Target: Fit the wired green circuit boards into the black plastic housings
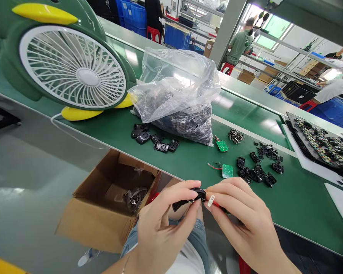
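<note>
My left hand (165,217) pinches a curved black plastic housing part (185,202) between thumb and fingers, just off the bench's near edge. Against its right end, my right hand (240,213) is closed on a red wire with a white connector (211,201) at its tip. What else lies inside the right fingers is hidden. Just beyond the hands, a green circuit board (227,171) with a red lead rests on the bench, and a second green board (222,146) lies farther back. To their right are several loose black housing parts (254,174).
A plastic bag (183,114) of dark parts stands mid-bench, beside a green fan (88,78). Metal pieces (236,136) lie in a heap. A black tray (317,144) holds wired assemblies at right. Below the bench sits an open cardboard box (97,224). People sit in the background.
</note>
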`<control>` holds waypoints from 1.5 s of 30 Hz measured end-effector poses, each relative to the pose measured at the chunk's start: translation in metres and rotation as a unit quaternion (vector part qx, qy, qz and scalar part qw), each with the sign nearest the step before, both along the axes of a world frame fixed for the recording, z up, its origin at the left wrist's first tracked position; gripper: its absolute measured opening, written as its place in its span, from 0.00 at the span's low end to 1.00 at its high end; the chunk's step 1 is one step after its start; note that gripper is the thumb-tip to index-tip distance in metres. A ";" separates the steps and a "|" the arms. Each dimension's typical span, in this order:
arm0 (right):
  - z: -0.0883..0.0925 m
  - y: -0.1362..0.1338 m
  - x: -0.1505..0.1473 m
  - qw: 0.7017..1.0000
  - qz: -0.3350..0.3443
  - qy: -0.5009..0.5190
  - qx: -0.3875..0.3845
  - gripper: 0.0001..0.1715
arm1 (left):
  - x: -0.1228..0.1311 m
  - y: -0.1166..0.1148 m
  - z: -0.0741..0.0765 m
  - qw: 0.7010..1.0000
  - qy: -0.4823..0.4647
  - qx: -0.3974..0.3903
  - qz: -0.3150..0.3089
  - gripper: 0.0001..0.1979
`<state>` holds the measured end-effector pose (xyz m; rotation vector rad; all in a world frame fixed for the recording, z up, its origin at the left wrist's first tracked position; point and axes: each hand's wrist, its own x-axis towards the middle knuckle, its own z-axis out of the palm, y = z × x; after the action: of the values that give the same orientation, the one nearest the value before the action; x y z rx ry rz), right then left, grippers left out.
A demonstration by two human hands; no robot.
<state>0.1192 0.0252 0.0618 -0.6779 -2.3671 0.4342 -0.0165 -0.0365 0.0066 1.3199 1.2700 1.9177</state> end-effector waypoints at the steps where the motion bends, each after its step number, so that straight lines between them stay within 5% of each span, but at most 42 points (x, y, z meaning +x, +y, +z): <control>1: 0.000 0.000 0.000 1.000 -0.002 0.000 -0.002 0.10 | 0.000 0.000 0.000 1.000 -0.004 0.001 0.001 0.19; 21: -0.003 -0.003 -0.007 0.997 -0.008 0.056 -0.052 0.10 | 0.003 -0.002 -0.001 0.997 0.030 0.036 0.055 0.20; 33: -0.010 -0.001 -0.001 0.988 -0.027 0.100 -0.116 0.10 | -0.001 -0.003 -0.001 1.000 0.010 -0.003 -0.013 0.21; 45: -0.008 0.000 0.001 0.987 -0.020 0.086 -0.135 0.09 | -0.002 -0.001 0.000 0.996 0.086 0.014 0.023 0.19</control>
<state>0.1204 0.0250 0.0538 -0.7753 -2.1481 0.7733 -0.0190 -0.0374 0.0062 1.5106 1.3722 1.8924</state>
